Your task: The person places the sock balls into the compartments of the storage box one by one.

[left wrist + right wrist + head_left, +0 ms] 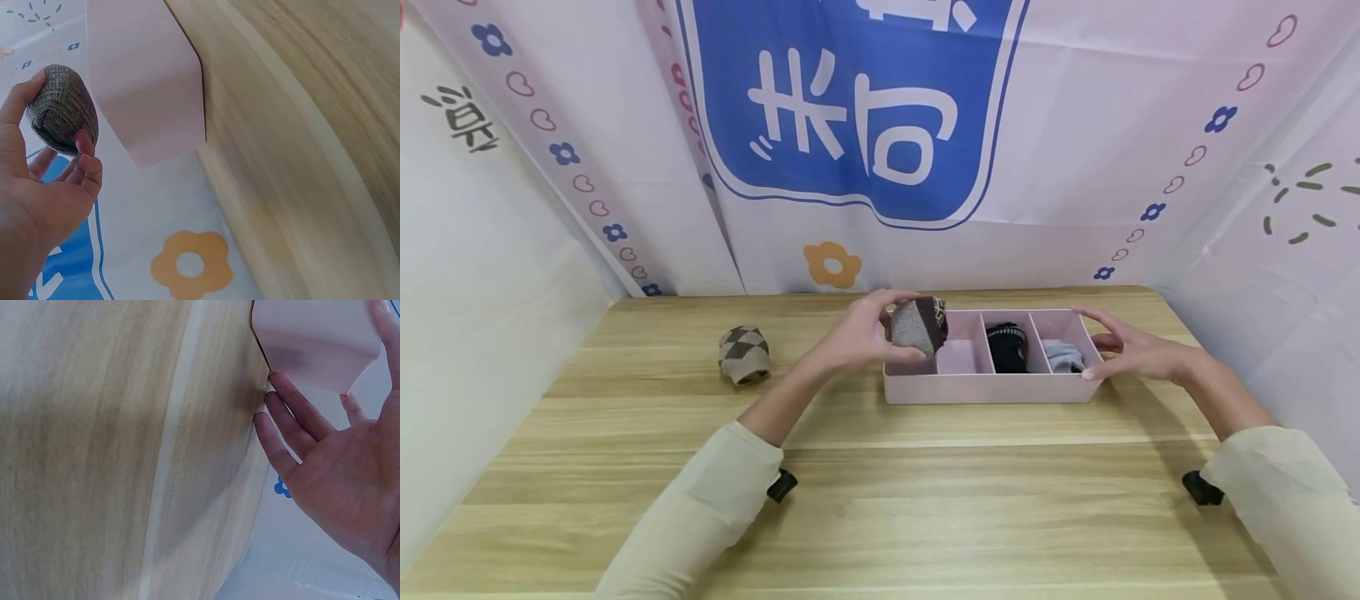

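Observation:
My left hand (867, 332) grips a rolled-up sock (917, 327), grey with a dark patterned band, between thumb and fingers. It is over the left end of a pink divided box (985, 389); the left wrist view shows the ribbed grey side of the sock (62, 109). At the box's other end, my right hand (1138, 354) spans the short side, thumb at the near corner and index finger at the far one. Its other fingers (300, 409) are stretched out by the end wall. Inside the box lie a black sock (1007, 348) and, rightmost, a light grey sock (1063, 357).
A rolled argyle sock (744, 354) in brown and beige lies on the wooden table (925, 500), left of the box. Behind the table hangs a printed cloth (1060, 167), with white cloth walls (490, 275) at both sides.

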`<state>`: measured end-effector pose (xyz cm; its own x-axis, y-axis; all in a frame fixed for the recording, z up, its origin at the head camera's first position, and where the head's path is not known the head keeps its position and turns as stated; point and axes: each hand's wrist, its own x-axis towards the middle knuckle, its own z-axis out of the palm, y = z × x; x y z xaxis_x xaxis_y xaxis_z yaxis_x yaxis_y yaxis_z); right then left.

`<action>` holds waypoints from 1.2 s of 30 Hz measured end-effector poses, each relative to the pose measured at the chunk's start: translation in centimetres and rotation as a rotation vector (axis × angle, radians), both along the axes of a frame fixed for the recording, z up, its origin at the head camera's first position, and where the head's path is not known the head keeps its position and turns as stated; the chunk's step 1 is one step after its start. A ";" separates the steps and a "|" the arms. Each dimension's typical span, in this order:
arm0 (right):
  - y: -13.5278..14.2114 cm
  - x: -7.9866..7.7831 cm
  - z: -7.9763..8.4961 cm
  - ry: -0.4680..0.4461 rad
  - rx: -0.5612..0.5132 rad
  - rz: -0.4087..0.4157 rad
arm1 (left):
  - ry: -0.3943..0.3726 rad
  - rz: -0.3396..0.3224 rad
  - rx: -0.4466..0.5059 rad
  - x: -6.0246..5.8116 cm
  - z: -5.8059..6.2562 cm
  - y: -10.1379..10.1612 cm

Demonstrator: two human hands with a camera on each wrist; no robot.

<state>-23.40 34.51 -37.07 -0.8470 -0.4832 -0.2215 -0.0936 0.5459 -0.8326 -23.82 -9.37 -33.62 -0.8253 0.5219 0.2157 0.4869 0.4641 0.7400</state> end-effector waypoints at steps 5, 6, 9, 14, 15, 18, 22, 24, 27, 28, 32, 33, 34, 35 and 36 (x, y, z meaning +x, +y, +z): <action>0.0 0.0 0.0 -0.002 -0.001 0.002 | -0.032 -0.021 0.029 -0.1 -0.1 0.6; 0.0 0.0 0.0 -0.001 0.000 0.003 | -0.036 -0.021 0.033 -0.1 -0.1 0.7; 0.1 0.0 0.0 0.000 0.005 0.002 | -0.035 -0.011 0.041 -0.2 -0.2 0.9; 0.1 0.0 0.1 -0.005 0.008 -0.001 | -0.018 -0.005 0.036 -0.4 -0.3 1.5; 0.1 -0.1 0.1 -0.006 0.009 0.000 | -0.019 -0.009 0.036 -0.4 -0.3 1.6; 0.1 -0.1 0.0 -0.005 0.010 0.002 | -0.024 -0.025 0.028 -0.5 -0.2 2.1; 0.2 0.0 0.0 -0.002 0.007 0.005 | -0.026 -0.043 0.011 -0.7 -0.2 2.6; 0.2 0.0 0.0 0.000 0.007 0.006 | -0.018 -0.050 -0.008 -0.9 -0.3 2.9; 0.2 -0.1 -0.1 0.003 0.009 0.006 | -0.008 -0.064 -0.035 -1.2 -0.5 3.3; 0.2 -0.1 -0.1 0.004 0.008 0.007 | -0.007 -0.068 -0.044 -1.3 -0.5 3.5; 0.1 -0.1 -0.1 0.009 0.007 0.007 | -0.010 -0.075 -0.078 -1.5 -0.7 4.1; 0.1 -0.1 -0.1 0.009 0.007 0.006 | -0.010 -0.073 -0.088 -1.5 -0.8 4.3; 0.1 -0.1 -0.1 0.008 0.005 0.005 | -0.009 -0.073 -0.097 -1.6 -0.8 4.5; 0.1 -0.1 -0.1 0.008 0.004 0.004 | -0.008 -0.072 -0.106 -1.6 -0.9 4.6; 0.1 0.0 -0.1 0.007 0.003 0.004 | -0.005 -0.071 -0.114 -1.7 -0.9 4.8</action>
